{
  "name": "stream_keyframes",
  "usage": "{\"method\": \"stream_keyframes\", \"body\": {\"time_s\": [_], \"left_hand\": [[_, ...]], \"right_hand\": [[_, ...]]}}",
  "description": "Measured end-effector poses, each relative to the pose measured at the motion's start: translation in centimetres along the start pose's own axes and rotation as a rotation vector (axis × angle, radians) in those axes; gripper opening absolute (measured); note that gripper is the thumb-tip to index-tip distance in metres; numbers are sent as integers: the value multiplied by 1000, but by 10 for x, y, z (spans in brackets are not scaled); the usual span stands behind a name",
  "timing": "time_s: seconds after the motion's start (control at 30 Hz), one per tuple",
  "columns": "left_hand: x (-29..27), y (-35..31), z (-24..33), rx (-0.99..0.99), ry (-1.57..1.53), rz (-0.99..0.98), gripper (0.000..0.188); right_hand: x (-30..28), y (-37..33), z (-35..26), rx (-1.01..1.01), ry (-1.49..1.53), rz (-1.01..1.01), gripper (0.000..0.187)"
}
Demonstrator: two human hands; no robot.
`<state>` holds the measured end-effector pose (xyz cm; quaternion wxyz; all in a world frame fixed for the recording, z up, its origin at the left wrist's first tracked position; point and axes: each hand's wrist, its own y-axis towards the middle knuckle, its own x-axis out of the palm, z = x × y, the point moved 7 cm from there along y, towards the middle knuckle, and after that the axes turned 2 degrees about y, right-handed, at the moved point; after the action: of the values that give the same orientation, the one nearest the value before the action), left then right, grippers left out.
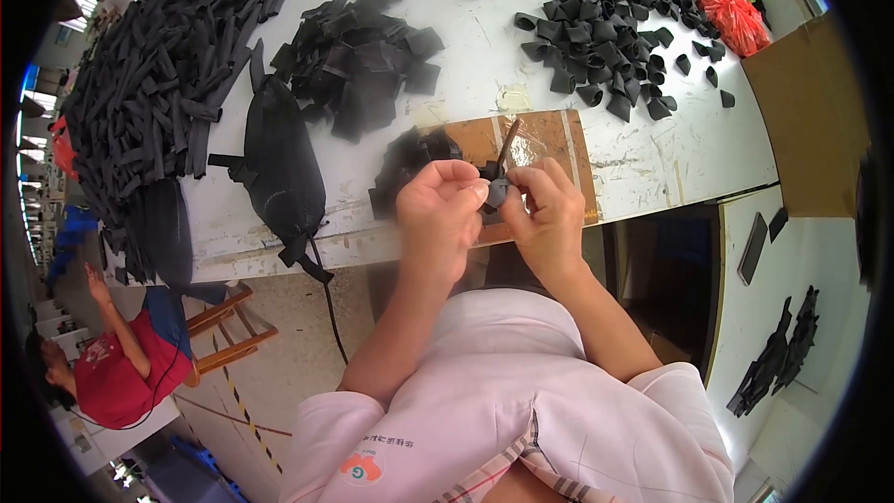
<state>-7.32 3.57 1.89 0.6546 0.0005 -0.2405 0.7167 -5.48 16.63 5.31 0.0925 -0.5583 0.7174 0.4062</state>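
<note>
My left hand (436, 211) and my right hand (546, 212) meet over a brown board (568, 154) near the table's front edge. Between them is a small black fabric piece (498, 192), pinched by the fingertips of both hands. A thin dark brown stick-like thing (508, 143) rises just beyond the fingers; its lower end is hidden. Beside my left hand, dark flat pieces (391, 172) lie partly on the board. Farther off sits a loose pile of flat black pieces (358, 61).
Folded black loops (596, 33) cover the back right, near a red plastic bag (726, 14) and a cardboard box (801, 112). Long black strips (149, 65) heap at the left, beside a black padded pouch (284, 163). A person in red (116, 368) sits at lower left near a wooden stool (228, 331).
</note>
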Motion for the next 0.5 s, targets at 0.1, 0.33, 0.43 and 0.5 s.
{"method": "stream_keyframes", "body": {"time_s": [0.1,0.33,0.43,0.5], "left_hand": [[28,-9,-1,-313,-621,-427,20],[20,-15,23,425,273,-30,15],[16,0,21,155,-87,-184,16],[37,2,19,-291,-767,-559,18]], "right_hand": [[10,-4,27,615,747,-180,7],[34,-14,8,1042,1881,-345,16],[17,0,14,891,1428,-430,26],[2,25,3,721,1082,-452,31]]}}
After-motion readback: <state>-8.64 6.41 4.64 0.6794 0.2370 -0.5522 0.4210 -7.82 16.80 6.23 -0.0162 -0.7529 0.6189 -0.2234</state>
